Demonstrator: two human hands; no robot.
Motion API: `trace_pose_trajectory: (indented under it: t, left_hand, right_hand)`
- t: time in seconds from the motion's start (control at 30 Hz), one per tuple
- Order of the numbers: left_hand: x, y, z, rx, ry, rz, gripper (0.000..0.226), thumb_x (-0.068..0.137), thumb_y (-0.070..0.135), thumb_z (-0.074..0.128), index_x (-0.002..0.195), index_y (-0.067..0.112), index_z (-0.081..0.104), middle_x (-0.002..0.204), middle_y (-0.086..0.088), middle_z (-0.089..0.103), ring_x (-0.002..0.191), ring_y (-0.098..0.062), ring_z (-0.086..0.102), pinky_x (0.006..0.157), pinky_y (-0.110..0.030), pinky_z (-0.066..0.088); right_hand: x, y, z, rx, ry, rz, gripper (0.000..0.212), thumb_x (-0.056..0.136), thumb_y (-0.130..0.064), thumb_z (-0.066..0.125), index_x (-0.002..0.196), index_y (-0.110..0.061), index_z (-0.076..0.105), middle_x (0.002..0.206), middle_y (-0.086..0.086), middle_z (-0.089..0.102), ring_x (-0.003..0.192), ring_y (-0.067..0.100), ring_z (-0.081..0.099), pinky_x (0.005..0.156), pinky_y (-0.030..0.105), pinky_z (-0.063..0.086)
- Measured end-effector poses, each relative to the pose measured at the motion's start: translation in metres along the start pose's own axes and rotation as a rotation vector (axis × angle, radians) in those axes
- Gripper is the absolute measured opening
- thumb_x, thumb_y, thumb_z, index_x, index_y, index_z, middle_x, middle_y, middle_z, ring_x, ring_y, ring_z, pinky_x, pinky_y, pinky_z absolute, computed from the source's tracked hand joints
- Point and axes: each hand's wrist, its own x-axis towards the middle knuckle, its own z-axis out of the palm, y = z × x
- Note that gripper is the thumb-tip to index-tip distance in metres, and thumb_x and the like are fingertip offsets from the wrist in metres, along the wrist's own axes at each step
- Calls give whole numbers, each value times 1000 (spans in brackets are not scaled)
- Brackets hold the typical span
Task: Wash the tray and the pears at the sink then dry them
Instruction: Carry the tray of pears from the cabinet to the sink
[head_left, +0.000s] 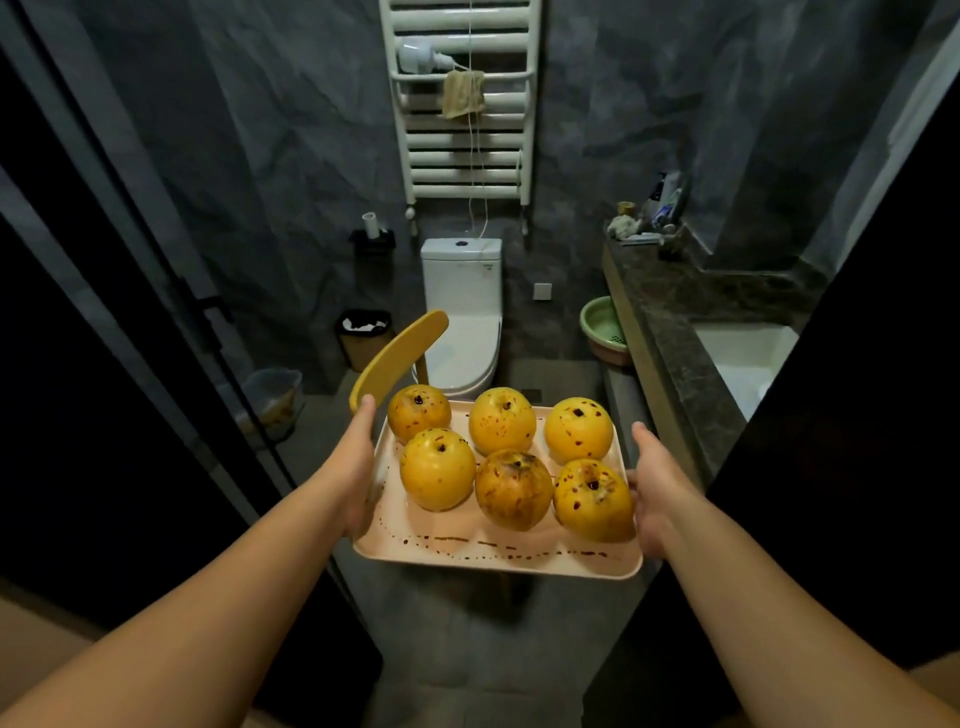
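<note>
Six round yellow pears (511, 457) roll easily on the stiff pale plastic tray (498, 558) at lower centre (smeared, likely slippery) — left hand (358, 467) and right hand (652, 493) grip opposite edges

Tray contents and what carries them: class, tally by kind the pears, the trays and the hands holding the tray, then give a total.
Pears: 6
Tray: 1
Hands gripping the tray, left hand and right hand: 2
Total: 9

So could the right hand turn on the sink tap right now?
Probably not: the right hand grips the tray of pears, the sink lies farther ahead, and no tap shows.
</note>
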Motion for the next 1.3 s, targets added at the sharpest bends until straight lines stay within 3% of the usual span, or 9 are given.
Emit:
trace_pose_trajectory:
  t: [0.3,0.6,0.8,0.9,0.97,1.07,1.13,1.2,1.3]
  left_hand:
    - [44,40,-5,31,73,42,91,89,89,28,100,12,74,92,-23,78,71,-38,77,48,-44,60]
    - [151,123,15,24,58,37,94,88,88,34,122,10,73,107,-23,77,93,-39,77,83,-49,57]
    - [226,196,51,19,-10,88,84,94,80,37,110,7,74,84,-20,78,65,-32,77,56,-34,55]
    - [251,227,77,42,-49,49,85,91,82,41,107,6,76,85,-22,78,69,-35,77,65,-38,53]
    - [266,244,95,42,-70,34,88,89,84,43,113,6,75,96,-25,77,89,-38,75,78,-43,55]
    - [291,263,127,102,-99,57,84,89,85,41,111,10,73,105,-23,77,107,-41,69,100,-54,50]
    - [309,273,151,129,-100,89,72,90,84,42,92,16,66,91,-16,78,98,-38,70,93,-53,52]
    - [325,280,177,172,-131,46,77,86,88,41,92,15,64,100,-20,76,103,-39,69,97,-54,52]
    - [357,289,221,221,-190,26,76,90,87,34,81,16,62,60,-10,73,57,-24,74,56,-35,56]
  right_hand:
    - [40,-40,32,-55,67,-66,65,90,-78,45,91,-18,70,80,16,77,62,36,74,48,44,57]
    - [116,-123,77,47,-11,-51,70,93,-73,47,89,-6,67,77,26,74,54,43,70,33,52,49]
    - [172,-186,87,97,-2,-75,85,93,-76,40,63,-7,80,82,23,76,62,39,74,40,46,55]
    - [191,-216,82,129,57,-113,78,93,-74,43,88,-6,80,86,23,76,65,38,74,43,45,56]
    - [198,-235,77,131,102,-128,73,91,-76,45,104,-8,70,87,23,76,66,39,75,47,46,58]
    - [215,-264,59,143,155,-125,76,88,-80,45,104,-10,70,88,21,77,69,37,75,54,45,59]
    - [227,-284,42,151,159,-113,79,86,-83,43,102,-11,72,98,22,77,78,40,75,59,47,60]
    - [239,-301,25,168,161,-101,81,86,-83,43,100,-10,74,99,23,76,78,42,75,56,48,60]
    - [262,-328,-4,200,145,-95,82,88,-81,43,86,-8,80,96,24,76,74,42,74,50,52,58]
